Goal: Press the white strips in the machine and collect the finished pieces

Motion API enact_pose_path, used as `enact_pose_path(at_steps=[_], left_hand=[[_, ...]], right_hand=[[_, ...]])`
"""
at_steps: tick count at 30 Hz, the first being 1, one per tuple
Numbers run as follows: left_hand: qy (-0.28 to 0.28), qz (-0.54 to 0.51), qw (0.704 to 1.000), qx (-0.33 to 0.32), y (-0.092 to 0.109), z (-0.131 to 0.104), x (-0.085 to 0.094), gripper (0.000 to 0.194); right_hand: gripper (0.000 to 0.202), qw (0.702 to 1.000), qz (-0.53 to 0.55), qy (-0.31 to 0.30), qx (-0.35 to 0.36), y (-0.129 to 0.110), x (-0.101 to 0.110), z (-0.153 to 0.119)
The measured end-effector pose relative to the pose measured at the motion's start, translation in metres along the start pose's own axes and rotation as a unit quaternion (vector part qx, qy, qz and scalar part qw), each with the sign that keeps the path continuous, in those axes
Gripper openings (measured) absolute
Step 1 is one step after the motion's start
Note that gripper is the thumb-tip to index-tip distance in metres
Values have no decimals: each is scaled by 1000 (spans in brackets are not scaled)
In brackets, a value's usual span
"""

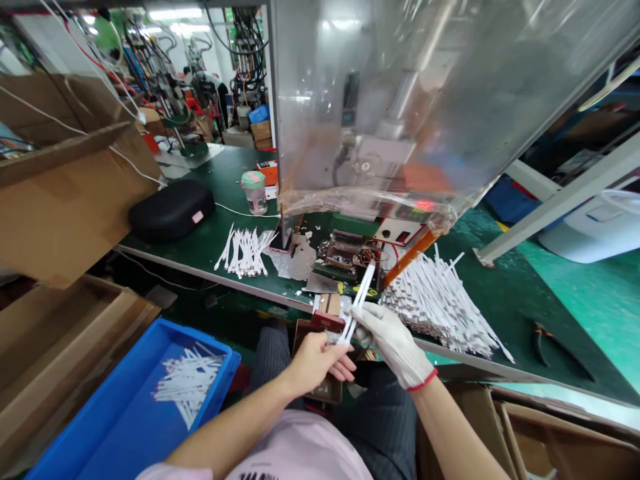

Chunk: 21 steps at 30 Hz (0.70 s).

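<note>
Between my two hands is a pair of slender white cable-like strips point(364, 285), lying side by side and slanting up toward the machine. My bare left hand point(316, 360) pinches their lower end between thumb and fingers. Higher up, my right hand point(393, 339), in a white knit glove with a red cuff, has its fingers closed around them. The strips' upper tips reach the front of a small, dirty metal fixture point(345, 252) under the machine; whether they touch it I cannot tell. A large pile of similar white strips point(440, 303) lies just right of my gloved hand.
A clear plastic cover point(400, 120) hangs over the machine. A smaller bunch of strips point(245, 252) lies left, near a black case point(173, 209) and a lidded jar point(255, 193). Pliers point(560, 350) lie right. A blue bin point(125, 393) with strips stands lower left, beside cardboard boxes point(55, 333).
</note>
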State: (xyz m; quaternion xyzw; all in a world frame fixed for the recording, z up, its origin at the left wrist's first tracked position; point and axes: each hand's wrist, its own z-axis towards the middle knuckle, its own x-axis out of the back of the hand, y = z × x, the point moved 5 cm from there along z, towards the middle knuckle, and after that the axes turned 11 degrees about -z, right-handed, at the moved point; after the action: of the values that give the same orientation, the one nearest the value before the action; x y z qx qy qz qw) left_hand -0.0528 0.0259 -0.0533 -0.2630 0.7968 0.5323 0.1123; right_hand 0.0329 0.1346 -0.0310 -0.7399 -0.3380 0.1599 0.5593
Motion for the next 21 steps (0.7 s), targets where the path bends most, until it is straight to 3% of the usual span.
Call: enact_pose_path(at_steps=[4, 7, 13, 21], left_hand=[[43, -25, 998, -25, 5, 9, 4, 57], [39, -14, 999, -16, 8, 14, 6, 53], [16, 27, 999, 7, 12, 14, 6, 51], [22, 10, 1000, 15, 11, 15, 4, 49]], right_hand=[[36, 995, 83, -46, -18, -4, -8, 30], [34, 988, 141, -42, -44, 2, -19, 41], [26, 977, 207, -9, -42, 17, -26, 42], [22, 974, 223, -4, -27, 16, -26, 45]])
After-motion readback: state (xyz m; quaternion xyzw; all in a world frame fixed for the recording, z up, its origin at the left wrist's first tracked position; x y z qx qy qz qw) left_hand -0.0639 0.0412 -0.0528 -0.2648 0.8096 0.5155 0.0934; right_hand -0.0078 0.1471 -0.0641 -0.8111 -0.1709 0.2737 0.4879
